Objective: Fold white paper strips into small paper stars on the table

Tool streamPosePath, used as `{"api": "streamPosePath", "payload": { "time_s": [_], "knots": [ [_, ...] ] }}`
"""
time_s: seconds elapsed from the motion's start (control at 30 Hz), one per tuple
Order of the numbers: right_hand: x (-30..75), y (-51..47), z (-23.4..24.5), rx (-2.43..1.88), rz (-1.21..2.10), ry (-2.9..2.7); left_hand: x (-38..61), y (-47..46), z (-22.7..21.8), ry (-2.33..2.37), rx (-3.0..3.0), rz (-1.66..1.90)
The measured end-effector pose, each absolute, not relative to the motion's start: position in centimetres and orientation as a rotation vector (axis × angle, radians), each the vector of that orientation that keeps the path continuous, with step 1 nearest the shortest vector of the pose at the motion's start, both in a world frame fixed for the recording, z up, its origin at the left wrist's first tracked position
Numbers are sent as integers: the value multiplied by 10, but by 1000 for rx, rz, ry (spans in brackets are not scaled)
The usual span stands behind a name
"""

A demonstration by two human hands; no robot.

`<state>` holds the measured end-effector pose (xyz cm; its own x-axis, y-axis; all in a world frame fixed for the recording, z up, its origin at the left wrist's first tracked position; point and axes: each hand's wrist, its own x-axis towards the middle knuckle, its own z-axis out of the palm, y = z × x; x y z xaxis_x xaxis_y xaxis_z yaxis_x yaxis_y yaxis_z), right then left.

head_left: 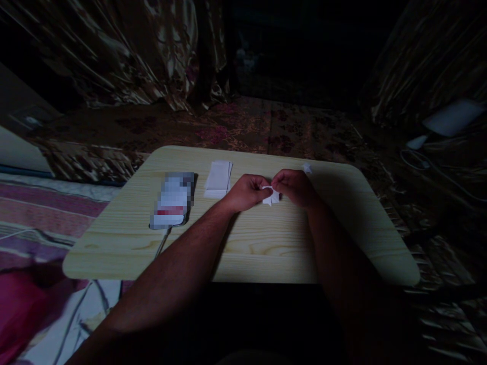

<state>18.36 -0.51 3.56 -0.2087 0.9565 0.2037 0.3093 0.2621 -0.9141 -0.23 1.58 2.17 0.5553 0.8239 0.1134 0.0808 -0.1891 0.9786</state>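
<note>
Over the middle of the light wooden table (266, 248), a small piece of folded white paper (271, 196) is held between my two hands. My left hand (249, 192) pinches its left side, the thumb lying across it. At the upper right edge, my right hand (294, 186) has its thumb and forefinger closed on the paper. The fingers partly cover the folds. A stack of white paper sheets (218, 177) lies to the left of my left hand. Beyond my right hand rests a small white folded paper piece (307, 167).
A phone (173, 200) with a blurred screen lies on the table's left side, its white cable (163, 242) running toward the front edge. Patterned curtains (167, 50) hang behind. A striped bedcover (49, 213) is at left, and a white lamp (452, 119) stands dimly at right.
</note>
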Motion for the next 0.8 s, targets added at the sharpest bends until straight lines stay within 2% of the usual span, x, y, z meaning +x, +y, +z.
{"api": "streamPosePath", "payload": {
  "time_s": [0.8],
  "knots": [
    [179, -4, 33, -1210, 881, -1698, -1, 14, 22, 796, 1649, 841]
  ]
}}
